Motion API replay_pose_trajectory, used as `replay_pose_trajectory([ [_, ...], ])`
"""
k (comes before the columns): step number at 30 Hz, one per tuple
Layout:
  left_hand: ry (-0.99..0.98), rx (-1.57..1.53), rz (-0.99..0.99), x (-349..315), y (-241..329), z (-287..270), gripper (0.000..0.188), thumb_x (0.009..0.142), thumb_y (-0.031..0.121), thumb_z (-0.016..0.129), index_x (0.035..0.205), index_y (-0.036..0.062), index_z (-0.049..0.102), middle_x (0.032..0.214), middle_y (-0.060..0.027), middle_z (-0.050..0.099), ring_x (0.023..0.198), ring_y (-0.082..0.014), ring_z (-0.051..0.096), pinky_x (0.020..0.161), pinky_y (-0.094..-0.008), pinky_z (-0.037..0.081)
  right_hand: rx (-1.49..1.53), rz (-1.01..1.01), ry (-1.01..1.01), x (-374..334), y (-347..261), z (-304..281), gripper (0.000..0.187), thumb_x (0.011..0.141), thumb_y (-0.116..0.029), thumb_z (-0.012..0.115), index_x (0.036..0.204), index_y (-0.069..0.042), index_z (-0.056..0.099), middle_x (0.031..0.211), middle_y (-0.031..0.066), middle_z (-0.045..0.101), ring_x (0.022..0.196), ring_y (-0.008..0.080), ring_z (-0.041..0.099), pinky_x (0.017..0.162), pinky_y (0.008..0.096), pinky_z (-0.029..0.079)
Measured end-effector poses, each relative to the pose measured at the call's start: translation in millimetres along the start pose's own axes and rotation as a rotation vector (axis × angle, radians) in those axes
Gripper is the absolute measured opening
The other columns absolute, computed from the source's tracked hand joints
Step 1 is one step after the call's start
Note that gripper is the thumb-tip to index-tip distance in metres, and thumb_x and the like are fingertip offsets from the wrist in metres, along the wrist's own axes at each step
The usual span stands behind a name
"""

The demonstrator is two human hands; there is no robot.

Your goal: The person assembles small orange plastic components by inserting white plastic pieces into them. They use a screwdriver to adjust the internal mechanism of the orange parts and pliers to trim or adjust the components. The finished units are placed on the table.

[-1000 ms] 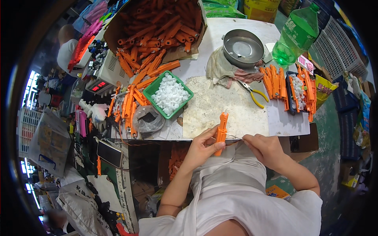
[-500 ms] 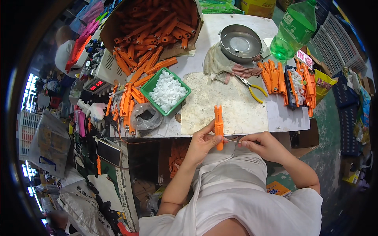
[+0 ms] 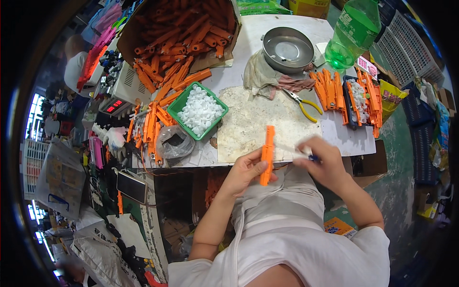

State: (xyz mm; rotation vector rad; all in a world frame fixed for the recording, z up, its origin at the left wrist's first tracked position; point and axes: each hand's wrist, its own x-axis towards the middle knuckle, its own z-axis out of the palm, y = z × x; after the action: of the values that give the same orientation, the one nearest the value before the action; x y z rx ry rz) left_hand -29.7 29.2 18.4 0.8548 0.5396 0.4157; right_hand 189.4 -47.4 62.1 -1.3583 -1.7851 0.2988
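Note:
In my left hand (image 3: 246, 173), closed around its lower part, stands a long narrow orange plastic part (image 3: 268, 148) over the table's front edge. My right hand (image 3: 322, 160), blurred by motion, is closed on a thin tool (image 3: 291, 150) with a pale shaft and a dark blue bit at the fingers. The shaft points left toward the orange part; whether it touches cannot be made out. Beyond the hands, yellow-handled pliers (image 3: 311, 111) lie on a stained white board (image 3: 239, 129). Left of the board sits a green basket (image 3: 180, 116) of small white plastic pieces (image 3: 201, 109).
A carton (image 3: 128, 47) spills orange parts at the back left. A round metal pan (image 3: 288, 49), a rag (image 3: 260, 76) and a green bottle (image 3: 351, 36) stand behind. More orange parts (image 3: 330, 91) are stacked at right beside a dark tray. A clear bag (image 3: 176, 142) lies near the basket.
My right hand has lifted and swung, its tool now rising toward the orange part. My left hand has turned and tilted the orange part slightly.

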Motion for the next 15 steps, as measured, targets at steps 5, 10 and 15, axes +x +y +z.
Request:
replay_pose_trajectory([
  [5, -0.105, -0.068, 0.096, 6.7, 2.8, 13.6, 0.057, 0.093, 0.023, 0.060, 0.140, -0.0005, 0.038, 0.102, -0.0099, 0.062, 0.081, -0.0209, 0.067, 0.076, -0.0327, 0.055, 0.929, 0.559, -0.061, 35.0, 28.8, 19.6, 0.026, 0.088, -0.020, 0.066, 0.105, -0.004, 0.056, 0.091, 0.0044, 0.065, 0.047, 0.0040, 0.044, 0.041, 0.0197, 0.035],
  [10, 0.243, 0.507, 0.686, 19.1, -5.4, 12.0, 0.050, 0.089, 0.018, 0.065, 0.131, -0.0011, 0.047, 0.114, -0.0132, 0.060, 0.104, -0.0231, 0.059, 0.095, -0.0388, 0.047, 1.373, 0.878, 0.147, 29.8, 36.6, 46.8, 0.023, 0.094, -0.024, 0.059, 0.107, -0.006, 0.054, 0.085, 0.0015, 0.063, 0.040, 0.0015, 0.029, 0.036, 0.0173, 0.026],
  [15, 0.324, 0.149, 0.833, 35.8, -20.6, 4.4, 0.045, 0.089, 0.024, 0.066, 0.123, -0.0019, 0.052, 0.125, -0.0119, 0.054, 0.111, -0.0243, 0.056, 0.098, -0.0369, 0.042, 0.648, 0.734, -0.083, 27.3, 17.9, 53.8, 0.025, 0.091, -0.022, 0.062, 0.108, -0.004, 0.059, 0.066, 0.0035, 0.059, 0.047, 0.0067, 0.043, 0.044, 0.0233, 0.036],
])
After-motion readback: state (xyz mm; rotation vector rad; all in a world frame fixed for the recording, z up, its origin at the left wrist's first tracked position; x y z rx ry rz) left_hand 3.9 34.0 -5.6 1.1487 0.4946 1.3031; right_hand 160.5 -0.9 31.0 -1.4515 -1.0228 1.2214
